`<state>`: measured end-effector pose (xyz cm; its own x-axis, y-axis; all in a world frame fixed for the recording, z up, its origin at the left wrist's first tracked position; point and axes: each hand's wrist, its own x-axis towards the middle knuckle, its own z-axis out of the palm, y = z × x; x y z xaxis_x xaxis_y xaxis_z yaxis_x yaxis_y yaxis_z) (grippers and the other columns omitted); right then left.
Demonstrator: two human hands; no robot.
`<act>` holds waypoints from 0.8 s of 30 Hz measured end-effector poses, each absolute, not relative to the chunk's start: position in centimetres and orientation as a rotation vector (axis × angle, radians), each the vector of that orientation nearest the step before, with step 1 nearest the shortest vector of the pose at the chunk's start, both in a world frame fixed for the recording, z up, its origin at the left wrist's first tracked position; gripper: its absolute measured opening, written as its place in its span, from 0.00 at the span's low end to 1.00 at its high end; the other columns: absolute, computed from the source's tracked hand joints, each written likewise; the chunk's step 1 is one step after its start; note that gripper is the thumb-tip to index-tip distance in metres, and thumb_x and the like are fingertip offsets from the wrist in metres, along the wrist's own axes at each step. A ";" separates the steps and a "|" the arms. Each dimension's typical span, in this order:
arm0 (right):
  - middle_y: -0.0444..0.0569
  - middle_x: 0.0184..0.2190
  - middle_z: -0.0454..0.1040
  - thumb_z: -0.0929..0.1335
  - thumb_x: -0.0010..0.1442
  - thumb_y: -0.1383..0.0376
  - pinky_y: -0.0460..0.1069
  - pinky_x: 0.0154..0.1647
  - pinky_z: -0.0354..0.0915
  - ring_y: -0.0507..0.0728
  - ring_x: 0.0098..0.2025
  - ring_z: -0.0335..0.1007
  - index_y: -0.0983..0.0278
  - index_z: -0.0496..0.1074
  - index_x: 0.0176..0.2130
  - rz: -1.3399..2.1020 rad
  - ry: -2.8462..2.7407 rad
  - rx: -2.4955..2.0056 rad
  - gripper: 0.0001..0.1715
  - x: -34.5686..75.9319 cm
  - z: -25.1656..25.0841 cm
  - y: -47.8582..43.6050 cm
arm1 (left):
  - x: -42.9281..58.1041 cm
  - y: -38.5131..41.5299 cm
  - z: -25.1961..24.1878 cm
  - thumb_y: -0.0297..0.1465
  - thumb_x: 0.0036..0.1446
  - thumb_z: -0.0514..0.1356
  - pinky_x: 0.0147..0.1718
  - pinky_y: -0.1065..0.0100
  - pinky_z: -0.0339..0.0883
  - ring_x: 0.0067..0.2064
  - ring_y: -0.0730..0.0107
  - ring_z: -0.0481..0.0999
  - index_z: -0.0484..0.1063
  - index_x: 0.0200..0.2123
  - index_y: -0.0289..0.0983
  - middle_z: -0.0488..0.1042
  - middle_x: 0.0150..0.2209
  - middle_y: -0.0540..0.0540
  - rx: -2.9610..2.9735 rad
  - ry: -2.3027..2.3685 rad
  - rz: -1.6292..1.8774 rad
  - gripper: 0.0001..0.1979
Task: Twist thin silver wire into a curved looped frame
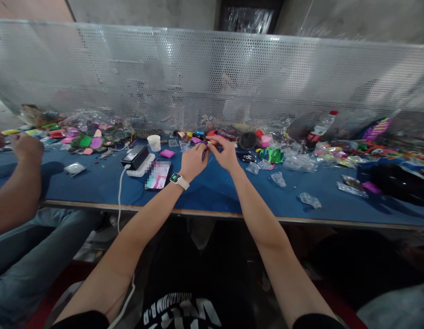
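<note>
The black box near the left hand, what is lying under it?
The black box rests on a flat white block, which lies on the blue table. A white cable leaves that spot. The block's covered part cannot be seen.
</note>
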<state>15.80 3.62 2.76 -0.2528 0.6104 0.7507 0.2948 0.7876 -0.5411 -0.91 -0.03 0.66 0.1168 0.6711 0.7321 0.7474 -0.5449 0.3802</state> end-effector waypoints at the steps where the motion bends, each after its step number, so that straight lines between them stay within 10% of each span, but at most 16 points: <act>1: 0.52 0.44 0.85 0.70 0.72 0.45 0.61 0.59 0.76 0.63 0.47 0.82 0.57 0.82 0.53 0.285 -1.846 -0.682 0.23 15.7 2.8 3.5 | -1.0 -0.1 0.7 0.33 0.76 0.58 0.44 0.59 0.70 0.45 0.53 0.82 0.76 0.45 0.39 0.82 0.46 0.37 -2.265 -1.448 -1.432 0.08; 24: 0.51 0.43 0.85 0.70 0.74 0.56 0.59 0.55 0.77 0.62 0.46 0.82 0.57 0.82 0.48 0.081 -1.744 -0.595 0.11 14.7 2.6 2.7 | -1.1 0.0 1.1 0.29 0.71 0.61 0.41 0.64 0.69 0.36 0.64 0.77 0.77 0.42 0.40 0.80 0.39 0.45 -2.321 -1.374 -1.809 0.05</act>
